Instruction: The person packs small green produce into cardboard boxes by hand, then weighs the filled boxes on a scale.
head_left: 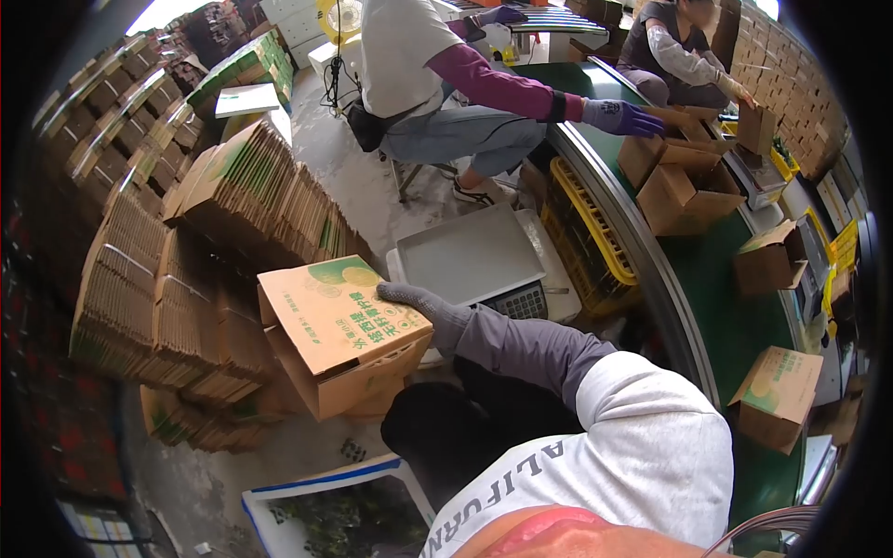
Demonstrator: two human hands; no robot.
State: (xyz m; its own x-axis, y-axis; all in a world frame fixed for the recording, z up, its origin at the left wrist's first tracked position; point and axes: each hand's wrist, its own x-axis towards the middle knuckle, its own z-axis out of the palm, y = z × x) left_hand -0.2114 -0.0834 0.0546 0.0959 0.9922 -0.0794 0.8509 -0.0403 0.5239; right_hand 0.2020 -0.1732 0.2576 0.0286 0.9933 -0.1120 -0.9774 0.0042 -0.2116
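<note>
My right hand, in a grey knitted glove, grips the upper right edge of a cardboard box, its fingers on the printed face. Green lemon pictures and green lettering mark that face. The box is tilted, and a lower flap stands away from its body on the near left. My left hand does not show. Just beyond the box is a scale with a flat grey platform and a keypad. Stacks of flattened cardboard boxes stand to the left, close to the held box.
A green conveyor belt curves along the right, bearing open boxes and a printed box. A yellow crate sits beneath its edge. Opposite, a seated person's purple-gloved hand reaches over boxes; another person works at upper right.
</note>
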